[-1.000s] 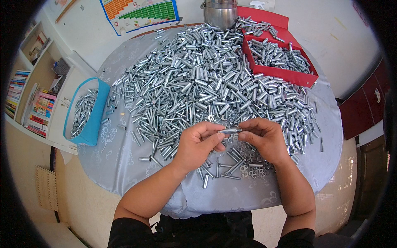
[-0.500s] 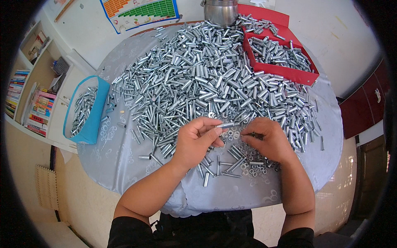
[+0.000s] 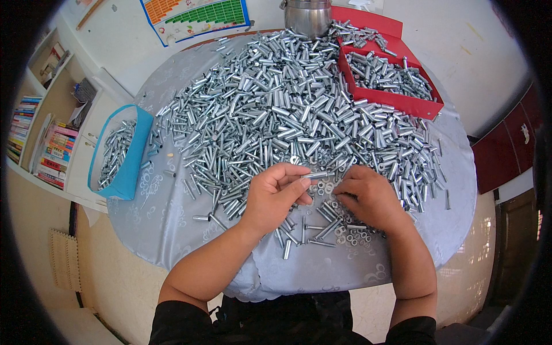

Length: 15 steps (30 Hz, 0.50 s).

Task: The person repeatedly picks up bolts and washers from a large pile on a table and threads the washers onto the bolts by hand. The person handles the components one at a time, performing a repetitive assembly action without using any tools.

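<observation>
Metal sleeve [image 3: 317, 175] in left hand [image 3: 272, 194]

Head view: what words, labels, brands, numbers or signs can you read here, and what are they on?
None can be read for certain.
Poster: marks on orange and green panels, too small to read.
Books: spine print, too small and blurred.
Metal piece in the left hand: no lettering visible.
Blue box and red box: no lettering visible.

Shiny silver metal cylinder [image 3: 318, 175], slim, nearly level, left end in the left hand [image 3: 273, 194]
</observation>
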Each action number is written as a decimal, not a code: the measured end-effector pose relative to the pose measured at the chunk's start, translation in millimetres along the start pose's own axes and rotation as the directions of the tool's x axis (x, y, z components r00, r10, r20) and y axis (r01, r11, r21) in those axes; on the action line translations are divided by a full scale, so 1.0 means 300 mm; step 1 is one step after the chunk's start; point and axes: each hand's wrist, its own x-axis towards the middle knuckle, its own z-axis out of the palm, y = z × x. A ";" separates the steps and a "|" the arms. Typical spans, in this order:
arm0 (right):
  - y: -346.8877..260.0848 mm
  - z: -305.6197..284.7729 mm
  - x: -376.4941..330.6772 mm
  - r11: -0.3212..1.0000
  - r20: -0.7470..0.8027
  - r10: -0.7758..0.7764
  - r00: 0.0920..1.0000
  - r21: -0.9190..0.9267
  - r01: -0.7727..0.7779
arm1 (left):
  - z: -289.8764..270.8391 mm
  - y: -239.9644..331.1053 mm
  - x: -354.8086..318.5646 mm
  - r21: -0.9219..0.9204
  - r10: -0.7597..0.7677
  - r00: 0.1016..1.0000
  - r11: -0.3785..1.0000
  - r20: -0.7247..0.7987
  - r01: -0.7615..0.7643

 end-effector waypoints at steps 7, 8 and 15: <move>-0.030 0.000 -0.003 0.997 -0.002 0.046 0.999 -0.063 -0.046 | 0.001 0.000 0.000 0.014 -0.003 1.000 1.000 -0.001 0.003; -0.029 -0.001 -0.003 0.997 -0.005 0.039 0.999 -0.072 -0.040 | 0.001 -0.001 0.001 0.010 -0.006 1.000 1.000 -0.002 0.006; -0.018 -0.001 0.007 0.988 -0.069 0.128 0.989 0.091 -0.122 | -0.001 -0.001 0.002 0.012 -0.036 0.999 0.999 -0.005 0.036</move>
